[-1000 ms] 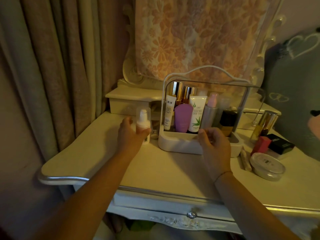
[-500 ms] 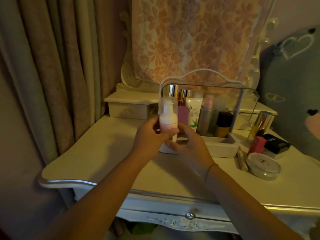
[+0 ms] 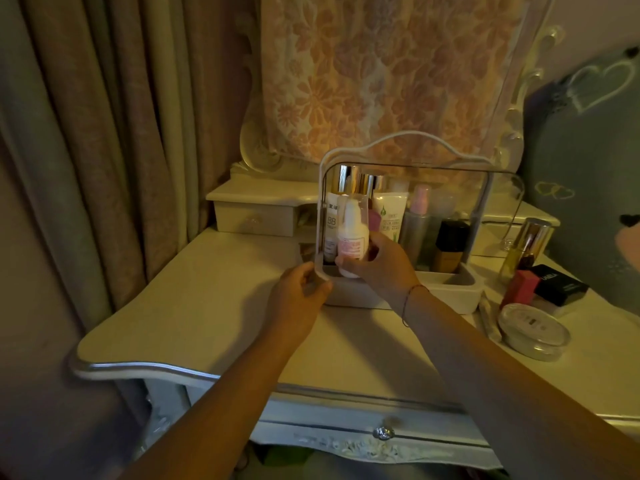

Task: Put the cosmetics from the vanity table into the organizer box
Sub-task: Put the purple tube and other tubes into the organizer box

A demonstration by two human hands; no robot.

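Pump bottle [image 3: 351, 237]: white, pink label, clear cap, upright. Held by the right hand [image 3: 384, 265], fingers wrapped round its lower body, at the front-left opening of the organizer box [image 3: 450, 292]. Its base is level with the box's low front lip; whether it touches the box floor cannot be told.

Organizer box: white tray with a tall arched frame and carry handle, standing towards the back of the bench [image 3: 207, 323]. The left hand [image 3: 298, 292] grips its front-left corner post, thumb in front. The hands are apart, one on each side of that post.

Box contents, left to right: BB tube [image 3: 331, 220], aloe tube [image 3: 389, 213], pink-topped spray bottle [image 3: 417, 216], black-capped amber bottle [image 3: 450, 247]. All are upright and close-packed at the rear. The front trough shows open room at its right end.

Bench, right of the box: gold-capped bottle [image 3: 526, 247], red box [image 3: 519, 287] touching a black box [image 3: 561, 284], and a round lidded jar [image 3: 533, 330] nearer the front edge.

Bench, left and front of the box: broad cream surface running out to a curved, silver-trimmed edge. A drawer unit [image 3: 256, 213] stands at the back left. A curtain [image 3: 86, 133] hangs close along the left edge.
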